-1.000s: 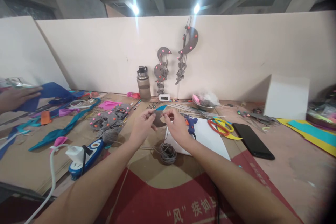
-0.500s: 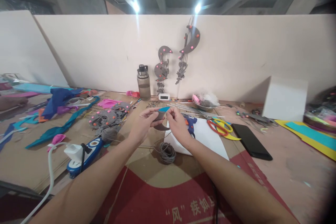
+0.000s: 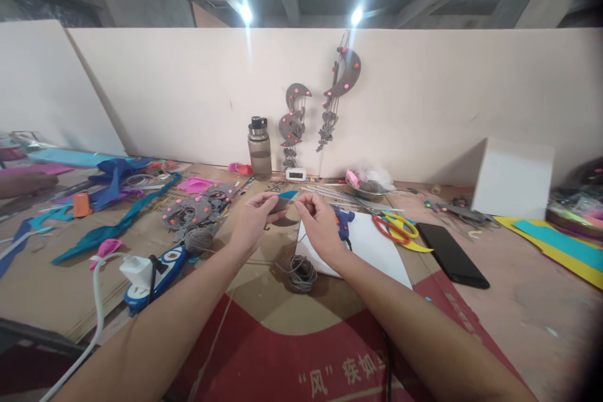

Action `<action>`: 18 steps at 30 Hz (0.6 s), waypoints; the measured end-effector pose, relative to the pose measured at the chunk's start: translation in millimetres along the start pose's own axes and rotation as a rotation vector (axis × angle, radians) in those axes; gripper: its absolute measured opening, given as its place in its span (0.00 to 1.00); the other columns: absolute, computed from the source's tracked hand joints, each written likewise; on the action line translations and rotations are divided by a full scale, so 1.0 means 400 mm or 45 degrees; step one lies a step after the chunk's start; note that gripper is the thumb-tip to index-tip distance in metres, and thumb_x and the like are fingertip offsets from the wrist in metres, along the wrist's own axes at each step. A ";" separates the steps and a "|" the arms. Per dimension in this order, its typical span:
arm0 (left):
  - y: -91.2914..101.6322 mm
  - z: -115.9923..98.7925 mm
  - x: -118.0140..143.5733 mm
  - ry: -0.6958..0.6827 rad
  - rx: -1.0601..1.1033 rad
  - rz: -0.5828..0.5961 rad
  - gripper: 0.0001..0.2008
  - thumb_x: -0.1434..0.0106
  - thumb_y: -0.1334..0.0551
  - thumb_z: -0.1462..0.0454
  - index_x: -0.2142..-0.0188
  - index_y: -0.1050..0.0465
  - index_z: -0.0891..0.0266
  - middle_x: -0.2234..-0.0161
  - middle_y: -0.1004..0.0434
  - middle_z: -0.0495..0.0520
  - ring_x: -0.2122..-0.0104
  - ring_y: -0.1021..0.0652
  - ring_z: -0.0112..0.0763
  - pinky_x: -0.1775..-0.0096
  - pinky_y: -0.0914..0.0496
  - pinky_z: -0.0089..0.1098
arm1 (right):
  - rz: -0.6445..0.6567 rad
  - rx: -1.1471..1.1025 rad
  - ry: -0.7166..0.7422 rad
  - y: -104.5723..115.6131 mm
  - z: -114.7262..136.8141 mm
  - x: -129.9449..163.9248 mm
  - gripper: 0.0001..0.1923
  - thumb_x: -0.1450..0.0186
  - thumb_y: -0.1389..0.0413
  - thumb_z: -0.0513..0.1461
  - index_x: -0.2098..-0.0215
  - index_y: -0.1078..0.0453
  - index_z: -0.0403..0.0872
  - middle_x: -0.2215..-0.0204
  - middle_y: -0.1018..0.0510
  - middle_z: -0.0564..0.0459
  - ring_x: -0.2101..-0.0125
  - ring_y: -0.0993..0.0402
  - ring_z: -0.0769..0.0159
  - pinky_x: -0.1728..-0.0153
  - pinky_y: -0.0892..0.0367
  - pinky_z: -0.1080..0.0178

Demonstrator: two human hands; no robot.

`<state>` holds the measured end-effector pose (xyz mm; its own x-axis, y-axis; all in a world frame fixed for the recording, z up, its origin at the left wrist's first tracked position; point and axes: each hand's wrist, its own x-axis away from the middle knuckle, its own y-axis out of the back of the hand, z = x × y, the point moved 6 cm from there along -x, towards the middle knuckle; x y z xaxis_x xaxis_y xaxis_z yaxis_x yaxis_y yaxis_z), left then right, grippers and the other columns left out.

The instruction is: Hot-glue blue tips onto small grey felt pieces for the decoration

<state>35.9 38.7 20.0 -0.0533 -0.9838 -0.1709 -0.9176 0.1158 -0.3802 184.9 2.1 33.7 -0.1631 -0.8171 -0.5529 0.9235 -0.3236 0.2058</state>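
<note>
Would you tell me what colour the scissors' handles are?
The scissors have one red handle and one yellow handle, seen in the head view.

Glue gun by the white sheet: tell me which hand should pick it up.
Probably the right hand. The glue gun lies just beside its knuckles on the white sheet. The left hand is farther off, across the grey felt piece that both hands pinch.
</note>
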 end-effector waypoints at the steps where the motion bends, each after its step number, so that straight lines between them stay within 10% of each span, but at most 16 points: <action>1: -0.002 0.001 0.001 0.006 -0.004 0.012 0.13 0.51 0.29 0.59 0.70 0.25 0.65 0.71 0.22 0.51 0.70 0.21 0.30 0.58 0.23 0.40 | -0.016 0.001 0.008 0.003 0.004 0.000 0.07 0.37 0.47 0.43 0.69 0.33 0.48 0.76 0.32 0.58 0.74 0.40 0.69 0.70 0.43 0.64; 18: 0.035 0.018 -0.035 -0.012 0.037 -0.033 0.13 0.50 0.30 0.58 0.70 0.26 0.65 0.71 0.23 0.52 0.69 0.20 0.30 0.60 0.23 0.38 | 0.176 -0.008 -0.167 -0.024 -0.081 -0.022 0.09 0.37 0.50 0.44 0.71 0.33 0.49 0.80 0.34 0.59 0.77 0.39 0.68 0.74 0.41 0.66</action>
<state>26.5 55.0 10.5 -0.0260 -0.9852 -0.1694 -0.9068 0.0946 -0.4109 188.5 27.7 10.5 -0.0780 -0.9091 -0.4093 0.9423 -0.2013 0.2674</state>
